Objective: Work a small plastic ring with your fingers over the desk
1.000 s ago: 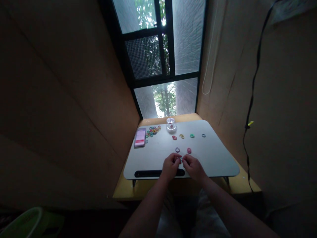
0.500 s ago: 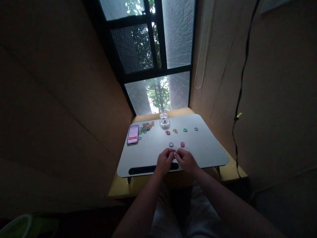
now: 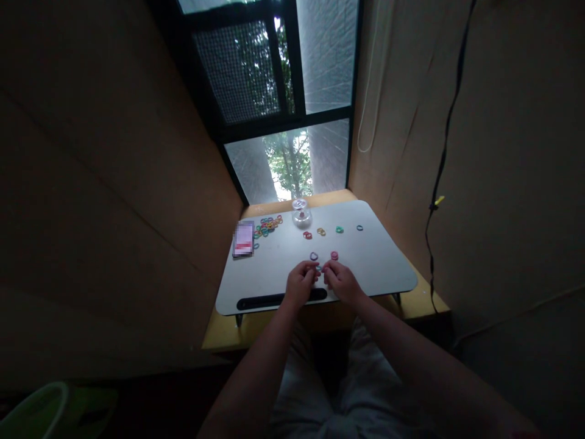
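Observation:
Close to the front of the white folding table (image 3: 265, 277), my left hand (image 3: 300, 283) and my right hand (image 3: 341, 281) face each other, a small gap between their fingertips. A pale blue-green hair tie (image 3: 319, 268) shows at the fingertips of my left hand, which are pinched together. My right hand's thumb and fingers are also closed; whether they grip anything is too small to tell. Just beyond the hands lie a purple hair tie (image 3: 314, 256) and pink hair ties (image 3: 334, 255). Farther back sit red (image 3: 308, 235), yellow (image 3: 321, 231), green (image 3: 339, 230) and dark blue hair ties (image 3: 359, 228) in a row.
A mixed pile of coloured hair ties (image 3: 269, 225) lies at the back left beside a phone-like flat object (image 3: 244, 238), its face blurred. A clear plastic jar (image 3: 301, 214) stands near the window. A black slot (image 3: 260, 301) runs along the table's front edge.
My hands have drawn slightly apart, opening a gap between their fingertips. The whole view has tilted a little, so the table appears higher.

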A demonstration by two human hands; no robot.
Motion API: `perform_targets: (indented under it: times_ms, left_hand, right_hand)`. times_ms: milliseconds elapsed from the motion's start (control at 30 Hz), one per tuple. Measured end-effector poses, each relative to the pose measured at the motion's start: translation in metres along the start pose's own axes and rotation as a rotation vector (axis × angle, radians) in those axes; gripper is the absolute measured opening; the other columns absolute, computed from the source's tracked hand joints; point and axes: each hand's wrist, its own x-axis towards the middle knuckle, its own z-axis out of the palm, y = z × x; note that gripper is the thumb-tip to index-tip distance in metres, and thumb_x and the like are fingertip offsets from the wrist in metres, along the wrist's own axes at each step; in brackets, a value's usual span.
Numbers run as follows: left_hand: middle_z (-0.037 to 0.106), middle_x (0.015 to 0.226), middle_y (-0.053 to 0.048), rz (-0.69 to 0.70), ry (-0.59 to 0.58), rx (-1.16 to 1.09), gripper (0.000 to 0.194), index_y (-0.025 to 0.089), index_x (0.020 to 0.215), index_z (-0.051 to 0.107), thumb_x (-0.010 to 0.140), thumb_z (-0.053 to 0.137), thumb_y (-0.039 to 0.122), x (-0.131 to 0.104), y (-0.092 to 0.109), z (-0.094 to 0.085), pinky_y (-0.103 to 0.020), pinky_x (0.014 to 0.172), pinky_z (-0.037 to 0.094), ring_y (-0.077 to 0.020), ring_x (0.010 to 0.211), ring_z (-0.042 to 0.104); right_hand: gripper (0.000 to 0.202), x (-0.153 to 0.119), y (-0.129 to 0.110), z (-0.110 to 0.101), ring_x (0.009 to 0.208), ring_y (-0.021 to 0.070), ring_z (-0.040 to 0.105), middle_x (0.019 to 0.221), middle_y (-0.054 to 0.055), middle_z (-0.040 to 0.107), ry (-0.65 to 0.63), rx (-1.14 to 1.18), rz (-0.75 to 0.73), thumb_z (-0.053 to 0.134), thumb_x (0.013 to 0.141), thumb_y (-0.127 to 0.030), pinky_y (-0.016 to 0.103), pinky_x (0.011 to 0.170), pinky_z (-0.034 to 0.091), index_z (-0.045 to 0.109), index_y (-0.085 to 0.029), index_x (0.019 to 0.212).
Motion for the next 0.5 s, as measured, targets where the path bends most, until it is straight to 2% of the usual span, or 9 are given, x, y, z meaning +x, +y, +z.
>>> perform_targets:
  times_ms: [233, 400, 500]
  left_hand:
    - [0.070, 0.073, -0.005, -0.054, 0.042, -0.077, 0.035, 0.013, 0.102, 0.069, 0.079, 0.064, 0.037, 0.0019, -0.0012, 0.0010, -0.022, 0.056, 0.048, -0.0111, 0.058, 0.061]
    - [0.071, 0.076, -0.004, 0.017, -0.055, 0.029, 0.027, 0.015, 0.098, 0.072, 0.081, 0.060, 0.032, -0.0007, 0.0017, 0.0012, -0.023, 0.060, 0.049, -0.0126, 0.065, 0.063]
    - [0.069, 0.073, -0.003, 0.062, -0.069, 0.104, 0.024, 0.016, 0.097, 0.072, 0.083, 0.058, 0.030, -0.0019, 0.0033, 0.0012, -0.023, 0.060, 0.048, -0.0126, 0.065, 0.062]
  right_hand:
    - [0.016, -0.0001, 0.0028, 0.0005, 0.049, 0.0110, 0.053, 0.060, -0.004, 0.057, 0.007, 0.026, 0.019, 0.045, 0.090, -0.030, 0.022, 0.052, 0.041, 0.053, -0.021, 0.080]
    - [0.019, 0.0002, 0.0000, 0.0006, 0.054, 0.0114, 0.052, 0.061, -0.002, 0.057, 0.022, -0.026, 0.000, 0.047, 0.089, -0.033, 0.022, 0.054, 0.040, 0.053, -0.020, 0.077]
    - [0.020, 0.0002, -0.0027, 0.0005, 0.053, 0.0115, 0.051, 0.059, -0.003, 0.055, 0.029, -0.059, -0.015, 0.047, 0.089, -0.033, 0.023, 0.054, 0.039, 0.052, -0.021, 0.074]
